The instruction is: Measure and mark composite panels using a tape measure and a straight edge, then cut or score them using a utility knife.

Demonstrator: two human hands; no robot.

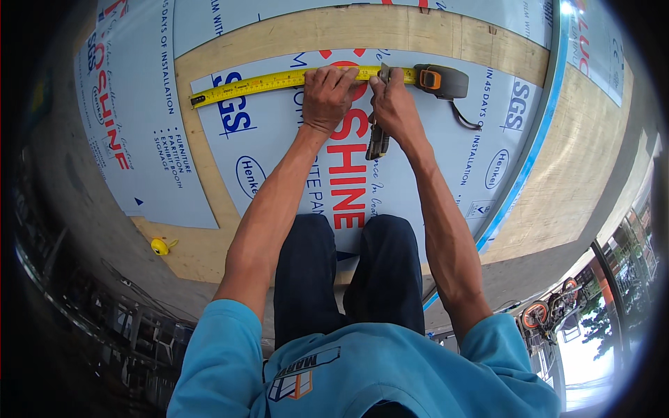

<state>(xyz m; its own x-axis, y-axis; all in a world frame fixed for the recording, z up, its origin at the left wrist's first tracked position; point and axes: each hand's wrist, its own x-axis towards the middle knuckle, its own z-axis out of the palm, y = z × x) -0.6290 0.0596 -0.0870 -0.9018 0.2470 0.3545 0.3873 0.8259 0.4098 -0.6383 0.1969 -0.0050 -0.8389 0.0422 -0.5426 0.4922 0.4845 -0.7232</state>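
A yellow tape measure blade point(261, 84) lies stretched from left to right across a white printed panel sheet point(435, 146). Its black and orange case point(446, 82) rests at the right end, with a dark wrist strap trailing from it. My left hand point(326, 101) is closed on the blade near its middle, fingers bent over it and pressing it to the sheet. Just right of it, my right hand point(398, 106) grips a utility knife point(377, 145). The knife's metal tip stands at the tape, and its dark handle points back toward me.
Bare plywood point(279, 43) shows around the sheet. Another printed sheet point(150, 157) lies at the left, with a small yellow object point(162, 246) near its lower corner. A blue-edged strip point(533, 164) runs along the right. A motorcycle point(547, 311) stands beyond, at lower right.
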